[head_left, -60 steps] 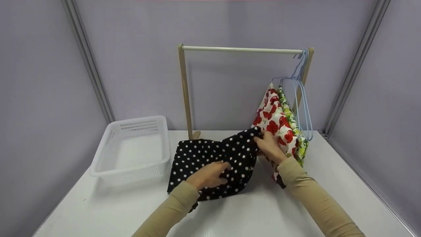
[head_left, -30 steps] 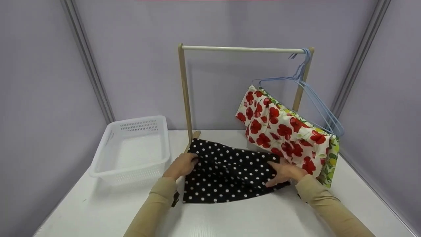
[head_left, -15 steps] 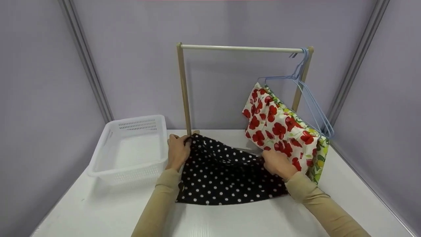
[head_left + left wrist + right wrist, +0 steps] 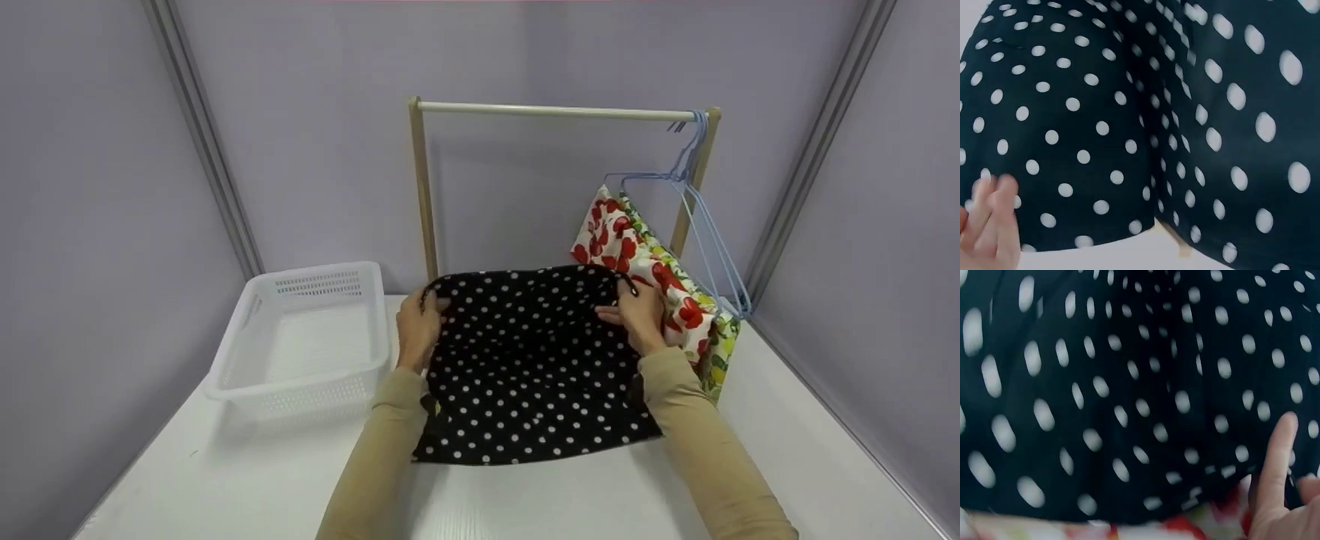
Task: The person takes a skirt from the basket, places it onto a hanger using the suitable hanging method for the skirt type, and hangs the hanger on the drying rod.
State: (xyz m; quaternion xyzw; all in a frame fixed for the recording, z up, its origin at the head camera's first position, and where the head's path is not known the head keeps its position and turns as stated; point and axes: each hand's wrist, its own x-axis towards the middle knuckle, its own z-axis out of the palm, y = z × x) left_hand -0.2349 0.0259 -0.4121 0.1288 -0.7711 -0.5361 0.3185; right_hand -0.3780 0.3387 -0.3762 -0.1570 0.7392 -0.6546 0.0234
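Note:
A black garment with white polka dots (image 4: pixel 536 367) is spread between my hands, its upper edge raised above its lower part. My left hand (image 4: pixel 418 328) holds the left upper corner; in the left wrist view its fingers (image 4: pixel 999 211) show against the dotted cloth. My right hand (image 4: pixel 637 311) pinches the right upper corner, where a small dark loop of cloth stands out. One finger (image 4: pixel 1279 455) lies straight along the fabric in the right wrist view. The garment's exact kind cannot be told.
A rack with a white rail (image 4: pixel 555 112) stands behind. Light-blue hangers (image 4: pixel 679 176) at its right end carry a red-flowered cloth (image 4: pixel 660 285) and a yellow-green patterned one (image 4: pixel 721 349), close to my right hand. A white plastic basket (image 4: pixel 300 375) sits at left.
My hands have gone from spreading the dotted garment on the table to lifting its upper edge by both corners. The hanging cloths swung outward, then partly back.

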